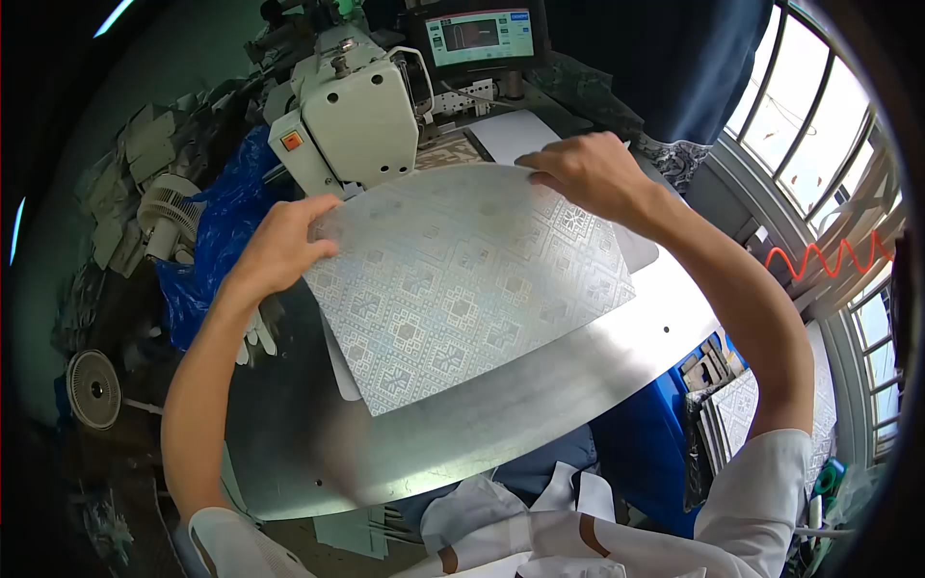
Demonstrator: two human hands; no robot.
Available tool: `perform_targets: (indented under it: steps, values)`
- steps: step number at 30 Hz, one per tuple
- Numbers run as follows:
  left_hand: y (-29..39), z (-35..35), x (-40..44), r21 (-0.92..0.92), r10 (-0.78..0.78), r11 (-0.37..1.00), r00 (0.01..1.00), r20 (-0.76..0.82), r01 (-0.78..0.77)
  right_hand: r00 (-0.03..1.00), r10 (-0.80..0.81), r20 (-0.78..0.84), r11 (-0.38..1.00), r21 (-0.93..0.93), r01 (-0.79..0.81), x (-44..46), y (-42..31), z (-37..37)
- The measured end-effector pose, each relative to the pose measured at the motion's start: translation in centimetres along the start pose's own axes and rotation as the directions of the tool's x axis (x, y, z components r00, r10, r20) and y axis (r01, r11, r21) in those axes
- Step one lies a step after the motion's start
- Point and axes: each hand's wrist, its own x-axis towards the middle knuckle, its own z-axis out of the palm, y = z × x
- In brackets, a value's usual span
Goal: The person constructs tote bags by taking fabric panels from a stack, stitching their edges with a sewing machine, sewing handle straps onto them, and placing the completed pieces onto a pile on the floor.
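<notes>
A silvery-grey sheet with a geometric pattern (458, 289) is held up at a tilt over the metal table (462, 453). Its top edge curves and its lower corners are pointed. My left hand (284, 246) pinches the sheet's upper left edge between thumb and fingers. At the upper right, my right hand (593, 178) grips the far edge, with the fingertips partly hidden behind it. Beneath the sheet, the edges of a plain grey plate or panel (344, 371) stick out. Whether the sheet is fabric or stiff card I cannot tell.
Behind the sheet stands a white sewing machine head (356, 120) with a lit screen (482, 43). Blue plastic (222, 226) and a small fan (94, 388) are at left. Stacked patterned panels (727, 414) lie low at right, near an orange coiled hose (829, 258).
</notes>
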Motion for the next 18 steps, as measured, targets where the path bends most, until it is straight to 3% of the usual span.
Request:
perform_targets:
  steps: [1,2,3,4,5,8,12,16,18]
  values:
    - [-1.7,1.7,0.1,-0.054,-0.018,0.998,0.998,-0.063,0.015,1.000,-0.013,-0.004,1.000,0.000,0.013,-0.5,0.6,1.6]
    - [-3.5,3.7,0.3,-0.053,-0.030,0.998,0.997,-0.070,0.026,0.987,-0.159,-0.035,0.981,-0.117,0.154,-1.6,1.0,3.1]
    - [-5.3,5.9,0.4,0.096,0.159,0.985,0.977,-0.140,-0.146,0.951,-0.305,-0.049,0.929,-0.236,0.286,-2.6,1.5,4.3]
    - [-6.3,7.2,0.4,0.252,0.347,0.920,0.921,-0.176,-0.299,0.947,-0.318,-0.047,0.925,-0.232,0.300,-3.6,2.1,5.3]
    - [-7.0,7.8,0.4,0.248,0.334,0.926,0.926,-0.178,-0.286,0.933,-0.356,-0.048,0.904,-0.270,0.331,-4.6,2.8,6.3]
    - [-8.6,9.5,0.8,0.523,0.581,0.726,0.805,-0.120,-0.447,0.923,-0.383,-0.041,0.892,-0.275,0.358,-5.7,4.1,7.7]
    - [-11.0,9.9,4.3,0.657,0.587,0.628,0.809,-0.048,-0.417,0.942,-0.334,-0.025,0.921,-0.223,0.321,-4.4,5.8,9.6]
    - [-13.6,10.1,6.9,0.620,0.498,0.663,0.865,0.052,-0.419,0.939,-0.341,-0.048,0.915,-0.246,0.320,-1.1,8.8,11.5]
    - [-15.4,10.5,8.0,0.638,0.522,0.648,0.853,0.027,-0.417,0.925,-0.375,-0.055,0.909,-0.217,0.356,-0.2,9.8,11.8]
